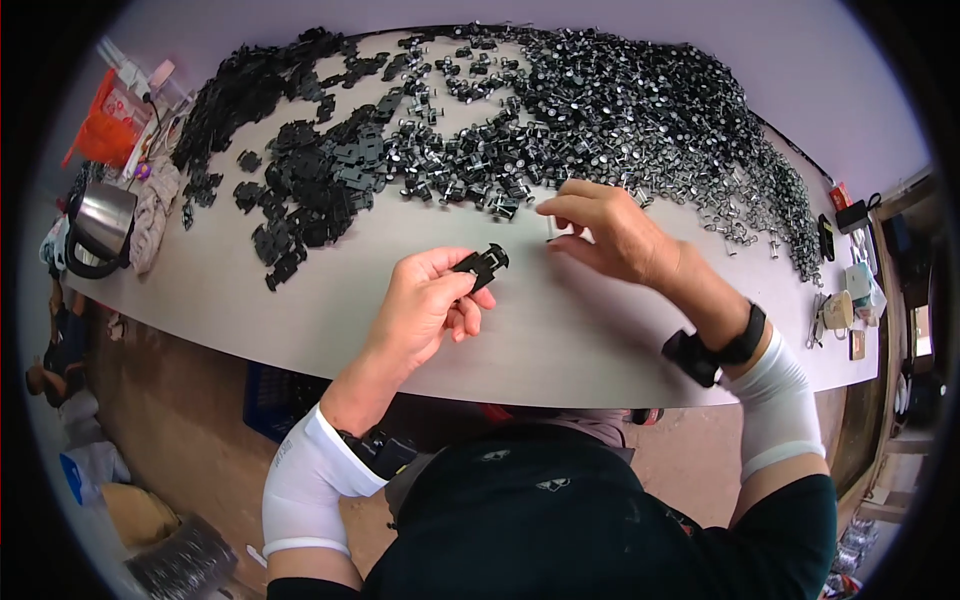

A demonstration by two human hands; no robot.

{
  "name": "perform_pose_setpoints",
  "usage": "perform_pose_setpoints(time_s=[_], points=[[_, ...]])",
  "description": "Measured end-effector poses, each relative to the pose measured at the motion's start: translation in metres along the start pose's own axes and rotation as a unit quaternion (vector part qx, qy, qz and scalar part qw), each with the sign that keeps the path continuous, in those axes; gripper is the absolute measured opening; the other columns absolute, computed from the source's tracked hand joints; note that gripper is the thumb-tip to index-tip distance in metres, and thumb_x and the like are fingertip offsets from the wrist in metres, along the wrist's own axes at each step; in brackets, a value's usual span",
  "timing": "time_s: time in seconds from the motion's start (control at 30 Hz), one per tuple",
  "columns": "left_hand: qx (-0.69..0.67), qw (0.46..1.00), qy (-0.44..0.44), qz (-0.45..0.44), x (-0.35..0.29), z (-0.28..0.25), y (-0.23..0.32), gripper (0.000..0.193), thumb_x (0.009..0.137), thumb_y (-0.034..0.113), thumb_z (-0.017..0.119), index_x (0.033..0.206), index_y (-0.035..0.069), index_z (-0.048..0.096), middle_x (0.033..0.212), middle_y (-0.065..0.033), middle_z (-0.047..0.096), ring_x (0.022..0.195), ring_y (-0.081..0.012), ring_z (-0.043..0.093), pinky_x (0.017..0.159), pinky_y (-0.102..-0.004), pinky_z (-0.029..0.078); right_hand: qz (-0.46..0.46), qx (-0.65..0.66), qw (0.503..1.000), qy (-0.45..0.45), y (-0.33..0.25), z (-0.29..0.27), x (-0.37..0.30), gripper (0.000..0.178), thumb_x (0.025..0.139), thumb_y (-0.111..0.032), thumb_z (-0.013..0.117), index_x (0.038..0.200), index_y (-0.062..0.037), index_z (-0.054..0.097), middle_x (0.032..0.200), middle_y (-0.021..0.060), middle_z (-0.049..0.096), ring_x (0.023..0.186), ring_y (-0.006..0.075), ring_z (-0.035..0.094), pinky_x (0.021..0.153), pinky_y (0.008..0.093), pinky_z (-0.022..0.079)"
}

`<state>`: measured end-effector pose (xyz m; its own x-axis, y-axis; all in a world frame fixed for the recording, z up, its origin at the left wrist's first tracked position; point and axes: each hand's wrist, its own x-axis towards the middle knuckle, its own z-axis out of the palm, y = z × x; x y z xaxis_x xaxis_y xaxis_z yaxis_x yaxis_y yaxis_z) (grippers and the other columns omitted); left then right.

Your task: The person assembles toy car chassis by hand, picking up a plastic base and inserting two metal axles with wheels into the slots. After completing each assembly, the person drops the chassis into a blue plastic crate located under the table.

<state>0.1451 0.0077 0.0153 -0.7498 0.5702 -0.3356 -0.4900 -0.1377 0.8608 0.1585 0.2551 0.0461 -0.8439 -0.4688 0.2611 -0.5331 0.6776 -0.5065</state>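
Observation:
My left hand (428, 302) pinches a small black plastic bracket (484, 265) between thumb and fingers, low over the near middle of the table. The bracket has a notched outer end, and a pale bit shows in its opening. To the right and a little farther off, my right hand (610, 235) is closed with thumb and index finger round a small silvery pin (549, 228), held roughly upright; its ends are partly hidden. Beyond that hand spreads a heap of small metal pins with round heads (640, 120). Flat black plastic pieces (310, 170) lie piled beyond my left hand.
A steel kettle (103, 222) stands at the left edge beside a crumpled cloth (155, 215) and an orange bag (105, 125). At the right end are a cup (836, 312) and a black box (852, 217). A blue crate (268, 400) sits under the table.

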Motion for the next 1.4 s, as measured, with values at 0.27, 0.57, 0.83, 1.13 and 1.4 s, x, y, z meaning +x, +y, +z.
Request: perform_pose_setpoints(time_s=[0.27,0.57,0.83,1.13,1.4], points=[[0.007,1.000,0.004,-0.014,0.006,-0.001,-0.002,0.023,0.087,0.003,0.049,0.105,-0.009,0.054,0.074,-0.0170,0.063,0.043,-0.0133,0.053,0.035,-0.0206,0.035,0.016,0.105,0.994,0.041,-0.026,0.040,0.010,0.042,0.068,0.007,0.068,0.109,-0.0012,0.060,0.086,0.0102,0.054,0.078,0.0223,0.054,0.064,0.0321,0.045],[-0.141,0.984,-0.104,0.023,0.004,-0.024,-0.005,0.022,0.088,0.004,0.049,0.106,-0.008,0.054,0.074,-0.0178,0.062,0.043,-0.0104,0.049,0.038,-0.0196,0.035,0.001,0.191,0.980,0.046,-0.041,0.047,0.023,0.044,0.070,0.009,0.066,0.111,-0.0038,0.061,0.084,0.0068,0.052,0.074,0.0180,0.052,0.065,0.0310,0.043],[-0.156,0.979,-0.128,0.043,0.002,-0.024,-0.002,0.022,0.087,0.005,0.051,0.105,-0.008,0.055,0.072,-0.0159,0.062,0.042,-0.0095,0.048,0.039,-0.0180,0.037,0.004,0.182,0.981,0.072,-0.047,0.028,0.033,0.044,0.063,-0.001,0.077,0.104,-0.0013,0.063,0.086,0.0082,0.056,0.079,0.0191,0.057,0.065,0.0320,0.048],[-0.077,0.987,-0.135,0.034,-0.007,-0.024,-0.002,0.020,0.086,0.005,0.051,0.100,-0.007,0.058,0.068,-0.0129,0.062,0.041,-0.0078,0.048,0.037,-0.0179,0.036,-0.037,0.068,0.996,0.043,-0.052,0.042,0.021,0.038,0.059,-0.002,0.078,0.094,-0.0019,0.061,0.090,0.0077,0.056,0.084,0.0240,0.055,0.069,0.0342,0.046],[-0.029,0.995,-0.019,0.094,-0.029,-0.027,-0.003,0.030,0.083,0.000,0.059,0.112,-0.006,0.051,0.078,-0.0102,0.061,0.054,-0.0112,0.056,0.044,-0.0203,0.043,0.191,0.267,0.943,0.053,-0.063,0.079,0.020,0.033,0.066,-0.012,0.079,0.089,0.0025,0.061,0.081,0.0128,0.058,0.069,0.0205,0.058,0.063,0.0314,0.049]])
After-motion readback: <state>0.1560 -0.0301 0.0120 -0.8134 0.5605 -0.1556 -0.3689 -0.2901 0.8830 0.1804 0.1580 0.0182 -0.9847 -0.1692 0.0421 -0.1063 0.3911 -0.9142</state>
